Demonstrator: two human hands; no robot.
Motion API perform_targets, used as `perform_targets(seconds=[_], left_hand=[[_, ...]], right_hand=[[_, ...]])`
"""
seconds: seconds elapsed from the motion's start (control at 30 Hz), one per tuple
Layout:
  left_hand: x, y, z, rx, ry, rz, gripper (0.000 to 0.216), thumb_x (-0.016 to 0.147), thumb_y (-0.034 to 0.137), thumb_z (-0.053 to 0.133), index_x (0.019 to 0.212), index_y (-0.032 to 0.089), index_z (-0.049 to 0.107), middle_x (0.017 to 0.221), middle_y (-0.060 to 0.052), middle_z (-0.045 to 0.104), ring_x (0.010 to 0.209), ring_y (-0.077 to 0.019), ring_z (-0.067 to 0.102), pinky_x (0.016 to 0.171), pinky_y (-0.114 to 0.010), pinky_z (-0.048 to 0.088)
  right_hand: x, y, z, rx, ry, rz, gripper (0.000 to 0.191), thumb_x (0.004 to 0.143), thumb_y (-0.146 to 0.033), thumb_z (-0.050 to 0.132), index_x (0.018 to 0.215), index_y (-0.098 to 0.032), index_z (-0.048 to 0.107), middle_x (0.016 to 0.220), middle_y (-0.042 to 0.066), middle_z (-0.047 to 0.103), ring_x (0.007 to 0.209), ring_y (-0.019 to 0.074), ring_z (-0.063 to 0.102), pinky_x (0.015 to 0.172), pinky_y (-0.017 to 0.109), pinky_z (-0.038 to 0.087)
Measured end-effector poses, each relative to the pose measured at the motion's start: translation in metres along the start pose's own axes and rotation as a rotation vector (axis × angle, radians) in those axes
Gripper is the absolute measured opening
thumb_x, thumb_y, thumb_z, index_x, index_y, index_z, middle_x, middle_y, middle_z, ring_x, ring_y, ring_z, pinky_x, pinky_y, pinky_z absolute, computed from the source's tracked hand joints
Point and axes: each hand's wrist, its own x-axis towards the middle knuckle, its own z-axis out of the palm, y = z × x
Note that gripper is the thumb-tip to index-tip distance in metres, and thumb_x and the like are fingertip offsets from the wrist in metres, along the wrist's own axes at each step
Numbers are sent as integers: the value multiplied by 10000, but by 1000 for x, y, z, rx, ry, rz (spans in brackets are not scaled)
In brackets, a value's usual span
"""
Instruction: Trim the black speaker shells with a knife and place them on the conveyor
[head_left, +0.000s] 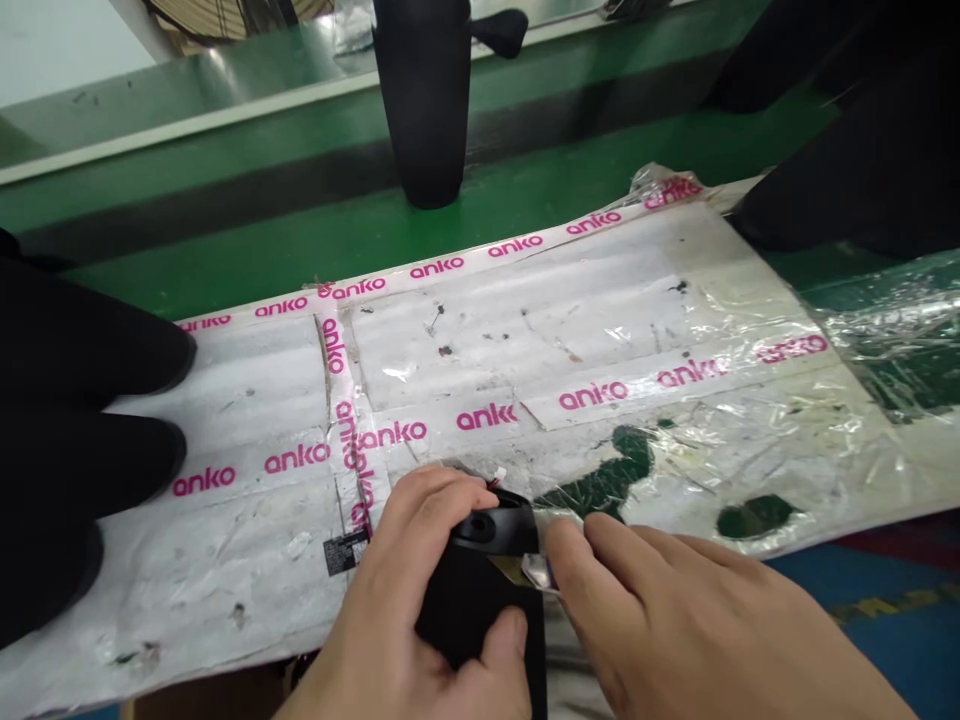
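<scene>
My left hand point(420, 600) grips a black plastic housing point(465, 610) near the front edge of the work surface, fingers over its far end and thumb along its near face. That far end has a round recess, and a small white connector point(499, 475) with thin wires sticks out beyond it. My right hand point(660, 610) is closed, pressed close to the housing's right side. From its fingers shows the silvery tip point(535, 571) of a small tool, touching or nearly touching the housing's edge; the rest is hidden in the hand.
White padded sheeting point(487, 340) with pink-lettered tape covers the green bench. A small black label point(343, 553) lies left of my hands. Black tapered parts point(90, 460) lie at the left, another point(424, 100) stands at the back, and large dark shapes point(847, 150) fill the right rear.
</scene>
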Motion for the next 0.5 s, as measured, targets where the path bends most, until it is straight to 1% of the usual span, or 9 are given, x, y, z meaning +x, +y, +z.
perform_targets(seconds=[0.07,0.13,0.2,0.27,0.37,0.43,0.5], left_hand=[[2,1,-1,12,-3,9,690,800,67,597,1415,364,503,1400,-28,621,1324,-237,668,1152,-367,579],[3,3,-2,33,-23,16,662,805,68,593,1397,353,506,1379,-24,628,1305,-225,676,1156,-362,569],[2,4,-1,50,-31,0,638,824,71,594,1393,345,508,1378,-24,626,1304,-220,673,1162,-362,556],[0,6,0,59,-27,-45,595,863,88,594,1397,340,520,1380,-27,618,1300,-218,663,1156,-362,547],[-3,8,2,86,-27,-87,510,935,128,596,1396,338,531,1374,-34,612,1278,-219,654,1133,-370,545],[-2,9,2,109,-48,-78,481,949,143,621,1380,340,537,1347,-32,630,1247,-224,664,1091,-375,563],[1,10,4,117,-34,-70,459,935,149,639,1346,333,555,1310,-32,655,1213,-237,680,1053,-394,578]], right_hand=[[1,-1,-4,0,-33,9,539,654,-73,549,1162,-246,509,766,-47,609,524,173,591,507,359,381],[7,0,-10,17,-71,15,471,671,-82,561,1104,-260,514,704,-51,579,461,177,568,463,358,334],[16,1,-18,44,-69,21,393,657,-92,575,1000,-273,514,636,-57,545,389,174,511,428,357,268],[24,2,-25,76,-47,28,356,625,-88,592,912,-281,505,585,-66,511,350,165,449,419,358,214],[32,5,-36,118,-63,-40,345,611,-70,630,849,-284,500,581,-76,489,370,151,399,444,364,180],[34,6,-41,75,-120,-106,326,617,-91,665,824,-286,505,599,-62,485,402,160,395,464,379,152],[34,6,-46,-14,-204,-117,301,634,-105,678,836,-281,541,620,-39,516,438,183,447,478,390,146]])
